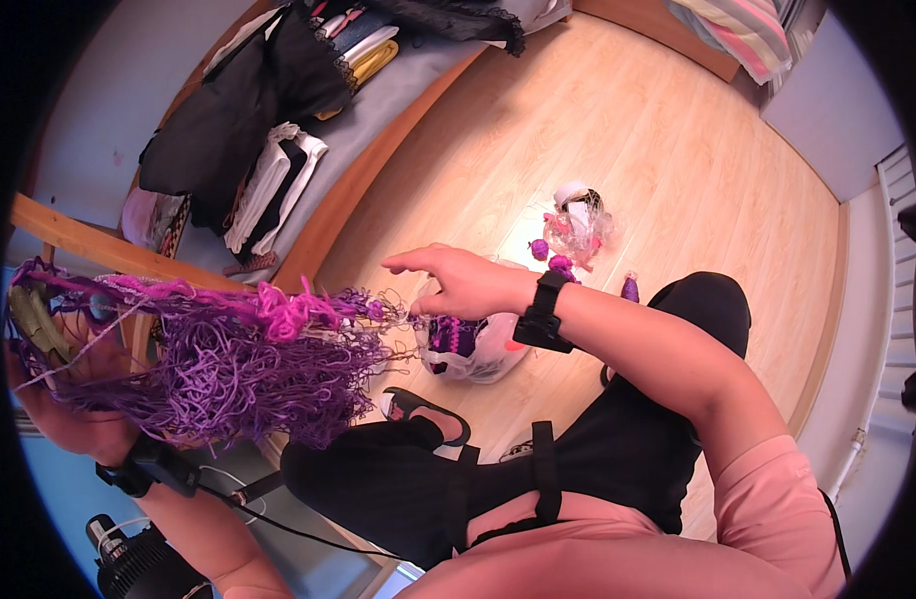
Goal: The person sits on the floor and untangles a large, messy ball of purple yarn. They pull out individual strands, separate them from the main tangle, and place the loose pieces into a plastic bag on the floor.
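A large tangle of purple yarn [270, 367] hangs in front of me at the left, with a bright pink knotted strand [293, 308] along its top. My left hand [76, 397] grips the bundle at its far left end; yarn hides part of the fingers. Just past the thin, frizzy ends, my right hand [476, 283] has thumb and forefinger apart and nothing visible in its grasp. Beneath it on the floor, a clear plastic bag [495, 356] contains a dark purple knitted or crocheted piece [454, 341].
Small purple yarn balls [538, 249] and a purple yarn cone [631, 287] lie near a second plastic bag [581, 224] on the wooden floor. A bed [398, 123] with folded clothes stands at upper left, a wooden rail [128, 243] beside it. A radiator [896, 262] is at right.
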`<state>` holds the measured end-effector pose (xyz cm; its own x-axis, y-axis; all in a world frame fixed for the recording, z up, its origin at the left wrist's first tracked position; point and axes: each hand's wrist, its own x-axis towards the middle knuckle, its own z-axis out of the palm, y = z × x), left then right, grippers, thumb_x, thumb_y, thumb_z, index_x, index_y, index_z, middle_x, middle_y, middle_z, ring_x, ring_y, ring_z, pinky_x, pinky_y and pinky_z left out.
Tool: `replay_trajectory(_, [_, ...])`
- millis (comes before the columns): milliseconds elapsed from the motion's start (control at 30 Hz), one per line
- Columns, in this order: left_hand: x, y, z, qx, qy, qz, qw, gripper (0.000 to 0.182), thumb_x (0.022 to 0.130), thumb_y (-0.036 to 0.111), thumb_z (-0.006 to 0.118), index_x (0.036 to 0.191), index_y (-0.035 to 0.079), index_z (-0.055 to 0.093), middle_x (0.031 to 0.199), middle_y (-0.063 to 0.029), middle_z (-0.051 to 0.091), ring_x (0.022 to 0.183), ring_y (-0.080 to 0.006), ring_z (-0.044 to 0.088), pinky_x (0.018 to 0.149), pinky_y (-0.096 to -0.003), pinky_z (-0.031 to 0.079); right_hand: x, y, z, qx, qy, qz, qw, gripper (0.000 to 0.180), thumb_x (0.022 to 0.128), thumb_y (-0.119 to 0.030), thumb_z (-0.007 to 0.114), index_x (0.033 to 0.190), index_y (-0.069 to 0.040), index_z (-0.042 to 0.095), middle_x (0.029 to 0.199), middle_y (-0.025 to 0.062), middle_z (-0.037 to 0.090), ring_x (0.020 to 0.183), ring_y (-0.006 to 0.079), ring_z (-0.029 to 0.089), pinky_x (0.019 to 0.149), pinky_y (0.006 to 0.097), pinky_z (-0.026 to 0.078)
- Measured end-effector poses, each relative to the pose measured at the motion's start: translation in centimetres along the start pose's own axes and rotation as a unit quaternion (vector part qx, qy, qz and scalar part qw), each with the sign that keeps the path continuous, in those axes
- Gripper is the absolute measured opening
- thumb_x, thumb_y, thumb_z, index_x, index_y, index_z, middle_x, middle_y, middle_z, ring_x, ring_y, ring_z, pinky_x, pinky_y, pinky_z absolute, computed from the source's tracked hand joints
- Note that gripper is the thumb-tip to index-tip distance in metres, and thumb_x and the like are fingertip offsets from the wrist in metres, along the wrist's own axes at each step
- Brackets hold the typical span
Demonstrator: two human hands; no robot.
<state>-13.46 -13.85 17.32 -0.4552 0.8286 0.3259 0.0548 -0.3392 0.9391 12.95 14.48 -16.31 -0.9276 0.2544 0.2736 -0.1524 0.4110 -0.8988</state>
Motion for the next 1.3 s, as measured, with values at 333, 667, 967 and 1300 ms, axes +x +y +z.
replay_trajectory(333, [1.6, 2.1, -3.1, 0.015, -0.123, 0.043, 0.991, 0.046, 0.106, 0.022, 0.046, 0.145, -0.001, 0.048, 0.144, -0.0216, 0.054, 0.132, -0.0331, 0.056, 0.115, -0.0502, 0.044, 0.9, 1.4, -1.2, 0.079, -0.037, 0.091, 0.992, 0.016, 0.096, -0.014, 0.066, 0.101, 0.0, 0.07, 0.09, 0.0067, 0.072, 0.088, 0.0131, 0.066, 0.084, 0.0305, 0.053])
replay_trajectory(667, [3.3, 3.9, -2.2, 0.122, 0.018, 0.084, 0.989, 0.038, 0.1, 0.007, 0.062, 0.137, -0.001, 0.056, 0.137, -0.0167, 0.06, 0.124, -0.0283, 0.061, 0.106, -0.0371, 0.053, 0.0, 0.8, -2.2, -0.177, -0.048, 0.235, 0.955, 0.014, 0.085, -0.011, 0.065, 0.094, -0.002, 0.072, 0.084, 0.0116, 0.074, 0.078, 0.0253, 0.07, 0.077, 0.0348, 0.055])
replay_trajectory(967, [5.5, 3.5, 3.4, 0.211, 0.196, 0.113, 0.951, 0.048, 0.11, 0.026, 0.036, 0.142, -0.008, 0.047, 0.147, -0.028, 0.049, 0.137, -0.0387, 0.048, 0.12, -0.0518, 0.033, -1.7, 2.5, -0.5, -0.05, -0.273, 0.133, 0.951, 0.036, 0.081, -0.015, 0.072, 0.115, -0.004, 0.075, 0.104, 0.0117, 0.077, 0.099, 0.0257, 0.072, 0.082, 0.0369, 0.056])
replay_trajectory(1300, [6.4, 4.5, 3.0, 0.215, 0.098, 0.105, 0.966, 0.049, 0.11, 0.03, 0.035, 0.141, -0.006, 0.049, 0.147, -0.0262, 0.05, 0.136, -0.0379, 0.05, 0.118, -0.0513, 0.034, -2.0, 3.0, 0.2, 0.153, -0.246, 0.19, 0.938, 0.025, 0.095, -0.02, 0.066, 0.111, -0.002, 0.073, 0.088, 0.0038, 0.077, 0.076, 0.0123, 0.067, 0.071, 0.0267, 0.053])
